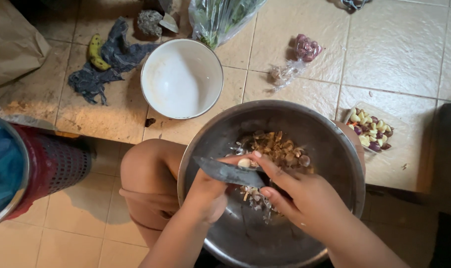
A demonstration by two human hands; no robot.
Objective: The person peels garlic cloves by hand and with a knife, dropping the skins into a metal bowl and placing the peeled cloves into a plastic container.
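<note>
**Two hands peeling garlic over a steel bowl**

Two bare hands meet above a large steel bowl (pixel 329 149) that rests on the person's lap, a bent knee (pixel 146 168) showing at its left edge. The left hand (pixel 205 191) is closed around the handle of a knife (pixel 230 172), whose dark blade points right across the bowl. The right hand (pixel 300 193) pinches a pale garlic clove (pixel 244 162) between thumb and fingertips, just against the blade. Under both hands, the bowl's bottom holds a heap of brown papery skins (pixel 277 146), with more scraps scattered nearer the person.

Left of the knee stands a red perforated basket (pixel 51 164), partly hidden by a blue-lined metal rim at the frame's edge.

Beyond the bowl, on the tiled floor, sits an empty white bowl (pixel 181 78). To the right lies a clear plastic tray (pixel 372 130) of peeled pale and purple cloves. Farther back are a small plastic bag (pixel 305 49) with reddish bulbs, a dark rag (pixel 108 57) beside a yellow-green banana (pixel 95 52), and a clear bag of greens (pixel 220 17).
</note>
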